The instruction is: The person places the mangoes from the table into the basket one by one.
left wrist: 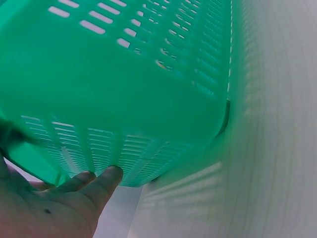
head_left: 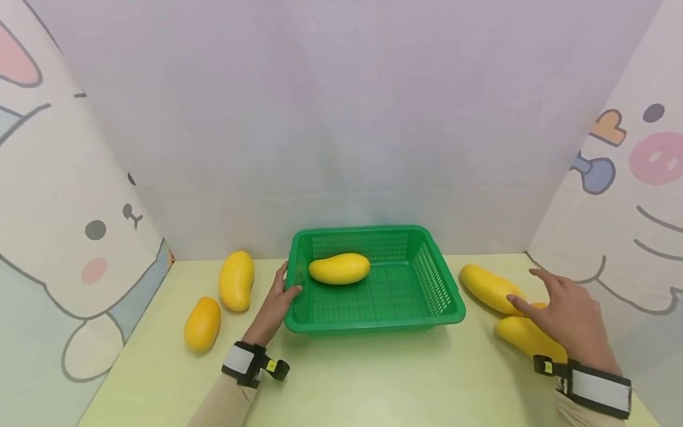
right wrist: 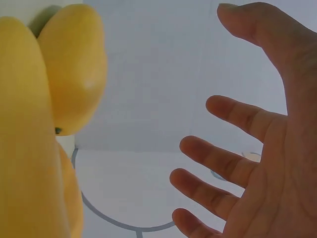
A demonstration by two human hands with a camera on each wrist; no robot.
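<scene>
A green slotted basket [head_left: 373, 323] stands mid-table with one yellow mango [head_left: 339, 268] lying inside. My left hand [head_left: 277, 296] holds the basket's left rim, thumb hooked over the edge and fingers along the outer wall. The left wrist view shows those fingers [left wrist: 94, 181] under the basket wall [left wrist: 124, 74]. My right hand [head_left: 565, 308] hovers with fingers spread over two mangoes [head_left: 488, 287] [head_left: 520, 335] at the right. In the right wrist view that hand [right wrist: 257, 163] is apart from the mangoes [right wrist: 74, 64] [right wrist: 20, 124].
Two more mangoes [head_left: 236, 280] [head_left: 202, 323] lie on the pale yellow-green table left of the basket. Cartoon-printed panels wall in the table at the left, back and right. A sliver of a third mango [head_left: 539, 305] peeks out under my right hand.
</scene>
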